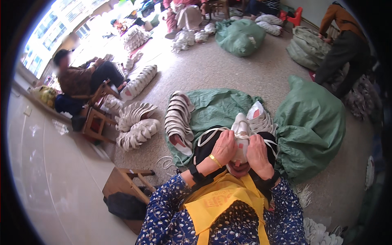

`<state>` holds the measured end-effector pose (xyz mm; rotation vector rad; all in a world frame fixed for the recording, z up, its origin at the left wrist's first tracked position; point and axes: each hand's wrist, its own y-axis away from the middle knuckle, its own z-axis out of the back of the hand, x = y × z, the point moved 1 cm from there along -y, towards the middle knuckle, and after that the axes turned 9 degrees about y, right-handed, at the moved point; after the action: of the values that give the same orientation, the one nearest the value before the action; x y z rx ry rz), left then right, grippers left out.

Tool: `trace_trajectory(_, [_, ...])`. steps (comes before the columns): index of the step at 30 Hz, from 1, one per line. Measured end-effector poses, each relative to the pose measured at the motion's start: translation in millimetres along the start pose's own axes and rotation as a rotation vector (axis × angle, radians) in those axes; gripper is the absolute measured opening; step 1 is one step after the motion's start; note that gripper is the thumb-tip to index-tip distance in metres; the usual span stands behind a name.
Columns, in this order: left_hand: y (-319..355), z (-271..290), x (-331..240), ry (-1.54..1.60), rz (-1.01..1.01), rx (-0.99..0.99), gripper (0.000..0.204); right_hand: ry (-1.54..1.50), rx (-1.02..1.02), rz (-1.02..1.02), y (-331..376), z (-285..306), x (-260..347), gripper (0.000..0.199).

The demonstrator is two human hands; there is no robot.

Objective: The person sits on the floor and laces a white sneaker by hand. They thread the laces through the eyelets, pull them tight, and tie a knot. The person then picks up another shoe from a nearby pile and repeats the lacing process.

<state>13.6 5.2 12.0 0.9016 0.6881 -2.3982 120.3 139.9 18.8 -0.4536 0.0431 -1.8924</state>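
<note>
A white shoe upper [240,152] lies between my knees, toe pointing away and its opening toward me. My left hand [223,150] is closed at its left side, fingertips pinching a white shoelace [209,131] that loops out over my left knee. On the other side my right hand [258,156] is closed in the same way, with lace trailing past it over my right knee. The fingertips themselves are partly hidden. Just beyond the right hand stands a stack of white shoe uppers [261,118]. A longer stack of uppers [179,120] lies to the left on green sacking [218,104].
A bulging green sack [312,126] stands close on my right. Wooden stools [122,181] and more stacked uppers [139,132] are on the left. Loose laces [304,196] lie on the floor at right. A person [343,36] bends over a sack; others sit farther off.
</note>
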Motion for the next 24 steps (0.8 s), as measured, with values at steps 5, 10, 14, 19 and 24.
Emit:
trace_trajectory(5, [3.1, -6.9, 3.8, -0.014, -0.036, 0.005, 0.029, -0.126, -0.04, -0.026, 7.5, -2.4, -7.4, 0.016])
trace_trajectory(10, [2.5, -5.4, 1.2, -0.021, -0.035, 0.003, 0.029, -0.196, -0.064, -0.086, 9.3, 0.5, -6.3, 0.015])
trace_trajectory(14, [3.5, -6.3, 2.8, -0.003, -0.042, -0.009, 0.028, -0.227, -0.066, -0.083, 9.9, 1.5, -8.3, 0.014])
trace_trajectory(19, [5.3, -8.8, 7.2, 0.023, -0.032, -0.021, 0.029, -0.213, -0.154, 0.062, 13.8, 4.3, -6.5, 0.014])
trace_trajectory(24, [4.0, -8.8, 5.7, 0.034, -0.005, -0.02, 0.029, -0.145, -0.123, 0.195, 17.9, 14.5, -7.9, 0.013])
